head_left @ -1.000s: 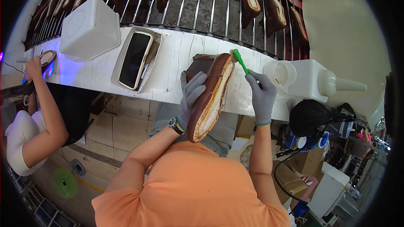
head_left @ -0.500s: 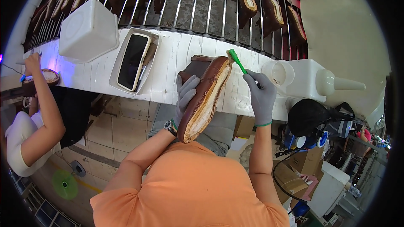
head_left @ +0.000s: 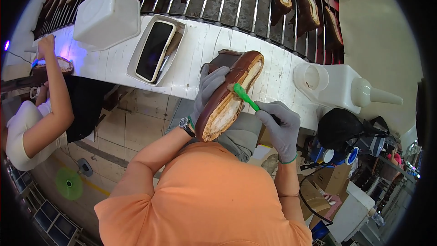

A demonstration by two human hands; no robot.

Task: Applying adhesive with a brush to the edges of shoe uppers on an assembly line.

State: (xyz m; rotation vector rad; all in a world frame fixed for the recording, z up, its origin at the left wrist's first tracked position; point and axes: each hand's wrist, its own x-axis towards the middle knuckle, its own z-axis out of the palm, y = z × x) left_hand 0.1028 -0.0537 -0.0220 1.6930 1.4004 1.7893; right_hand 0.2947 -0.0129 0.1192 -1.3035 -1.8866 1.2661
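My left hand [head_left: 209, 92], in a grey glove, grips a brown leather shoe upper [head_left: 217, 94] from its left side. The upper is tilted with its underside facing up, showing a pale insole bottom inside a tan, rough edge. Pinched in my gloved right hand [head_left: 281, 125] is a small green brush [head_left: 246, 97], shaped like a toothbrush. Its head rests against the left edge of the upper's underside, near the middle; the bristles are hidden. A white cup [head_left: 317, 78] stands to the right of the upper.
Beyond the white bench [head_left: 191, 79] runs a roller conveyor [head_left: 236, 4] carrying several shoe uppers. A phone [head_left: 156, 51] lies in a shallow box. A white container [head_left: 105, 17] stands left, a white bottle with a spout [head_left: 348, 89] right. A co-worker's arm [head_left: 59, 95] is at far left.
The green brush has moved from the far tip of the upper back along its edge to the middle. My right hand has come nearer to me, and the whole view has shifted slightly.
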